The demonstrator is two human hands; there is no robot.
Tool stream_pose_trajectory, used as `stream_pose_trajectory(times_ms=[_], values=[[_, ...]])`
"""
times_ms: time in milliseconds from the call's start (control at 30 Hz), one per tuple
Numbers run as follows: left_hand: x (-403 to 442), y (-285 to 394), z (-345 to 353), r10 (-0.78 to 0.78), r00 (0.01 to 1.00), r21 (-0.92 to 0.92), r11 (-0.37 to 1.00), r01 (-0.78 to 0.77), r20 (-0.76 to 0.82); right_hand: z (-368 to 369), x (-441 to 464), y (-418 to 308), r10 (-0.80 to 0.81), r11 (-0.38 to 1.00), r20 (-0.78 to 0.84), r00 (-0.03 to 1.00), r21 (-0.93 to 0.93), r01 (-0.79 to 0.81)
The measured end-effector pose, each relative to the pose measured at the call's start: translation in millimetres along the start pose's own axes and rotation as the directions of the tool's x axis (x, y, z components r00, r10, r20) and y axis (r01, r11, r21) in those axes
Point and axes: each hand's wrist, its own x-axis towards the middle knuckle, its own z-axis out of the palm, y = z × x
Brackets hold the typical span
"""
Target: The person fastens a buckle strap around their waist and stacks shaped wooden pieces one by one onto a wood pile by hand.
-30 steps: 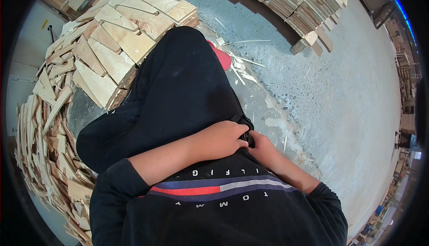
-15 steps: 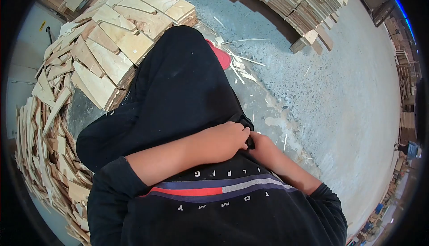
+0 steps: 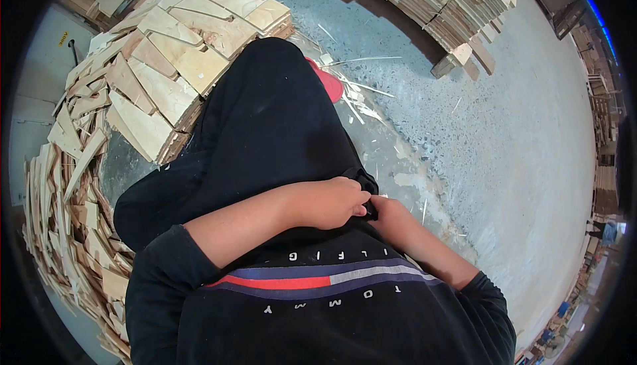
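My left hand (image 3: pixel 340 202) reaches across my lap to my right hip. Its fingers are curled and pinched on the dark cloth of my black trousers (image 3: pixel 272 120). Facing it from the right, my right hand (image 3: pixel 390 218) lies close beside it, almost touching. Its fingertips are tucked into a bunched fold of the same black cloth (image 3: pixel 363 182), so they are partly hidden. Whether the fold is a pocket opening or the hem of my black top (image 3: pixel 424 325), I cannot tell.
Stacked plywood offcuts (image 3: pixel 172 66) stand beside my knee at the left, with loose scraps (image 3: pixel 73 212) heaped further left. Another plywood stack (image 3: pixel 444 7) is at the back. Wood slivers (image 3: pixel 361 103) and a red object (image 3: pixel 326 81) lie on the concrete floor (image 3: pixel 517 146).
My left hand and forearm have shifted very slightly, and the cloth fold at the hip has moved a little. My right hand stays almost in place.
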Motion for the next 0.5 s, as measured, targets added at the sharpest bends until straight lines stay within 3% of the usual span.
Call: stream_pose_trajectory(times_ms=[133, 167, 233, 333, 500], values=[[1.6, -1.8, 6.7, 0.039, 0.995, -0.032, 0.999, -0.042, -0.093, -2.0, -1.8, -3.4, 0.035, 0.999, -0.026, 0.999, -0.011, -0.035], [-1.1, -0.1, 8.9, 0.023, 0.983, -0.101, 0.994, -0.042, -0.181, -3.3, -1.9, -5.1, 0.042, 0.999, -0.033, 0.999, -0.004, -0.042], [-7.1, 5.4, 14.0, -0.023, 0.94, -0.232, 0.971, -0.061, -0.342, -4.1, -1.2, -4.9, 0.042, 0.998, -0.035, 0.999, 0.043, -0.041], [-8.4, 0.1, 24.6, -0.189, 0.892, -0.403, 0.915, 0.008, -0.412, -5.5, -3.4, -3.0, 0.052, 0.99, -0.042, 0.998, 0.133, -0.046], [-7.4, 0.3, 22.3, -0.194, 0.948, -0.582, 0.813, 0.012, -0.251, -4.5, -4.0, 8.9, 0.054, 0.955, -0.032, 0.998, 0.293, -0.042]])
